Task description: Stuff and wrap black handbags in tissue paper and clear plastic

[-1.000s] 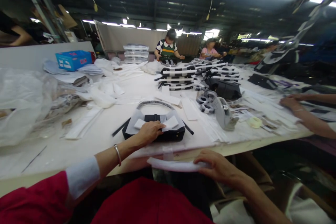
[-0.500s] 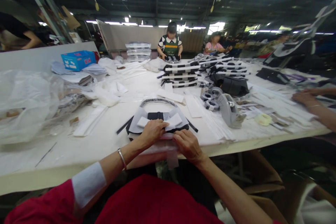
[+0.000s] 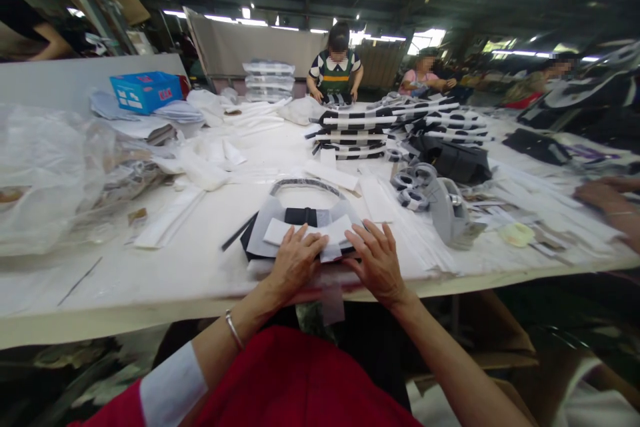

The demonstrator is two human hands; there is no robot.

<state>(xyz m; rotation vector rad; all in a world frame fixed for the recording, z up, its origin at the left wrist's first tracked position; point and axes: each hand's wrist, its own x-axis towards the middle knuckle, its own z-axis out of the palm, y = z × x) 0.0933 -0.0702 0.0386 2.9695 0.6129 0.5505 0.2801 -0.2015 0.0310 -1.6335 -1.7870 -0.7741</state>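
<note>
So there's a black bag (image 3: 301, 216) lying near the front edge of the desk (image 3: 120, 288), around the middle, with its loop handle (image 3: 309, 183) pointing toward the far edge. A pale grey sheet (image 3: 259, 227) covers most of it, and a white strip (image 3: 278, 231) runs across that. The left hand (image 3: 299, 257) has its fingers laid over the strip; honestly can't tell if it's gripping anything. The right hand (image 3: 375, 260) is spread loose, nothing grasped, fingertips right at the bag's right end. A clear flap (image 3: 333, 305) hangs off the front edge just below. Toward the right edge there's a tape dispenser (image 3: 447, 213) beside some grey rolls (image 3: 414, 183), with a black-and-white stack (image 3: 355, 137) behind them. Blue box (image 3: 146, 92) sits near the far left corner, and a co-worker (image 3: 335, 73) is at the far edge.
</note>
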